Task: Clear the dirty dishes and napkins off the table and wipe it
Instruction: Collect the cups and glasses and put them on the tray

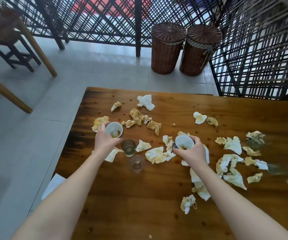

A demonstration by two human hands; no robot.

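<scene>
Cup (114, 129) gripped in the left hand (105, 138), second cup (184, 142) gripped in the right hand (195, 150); glasses (128, 147) between the hands and soiled napkins (233, 170) all around remain, worktop (139, 196) unwiped.

The brown wooden table (139, 196) is varnished glossy, grain and dark knots showing. The crumpled white paper napkins (146, 102) look soft, matt, stained yellow-brown. The left white-lined ceramic cup (113, 131) and right white-lined ceramic cup (184, 143) gleam glazed inside. A green-tinted glass tumbler (128, 147) and clear glass tumbler (137, 164) are smooth. Two brown wicker baskets (166, 49) are rough-woven.
</scene>
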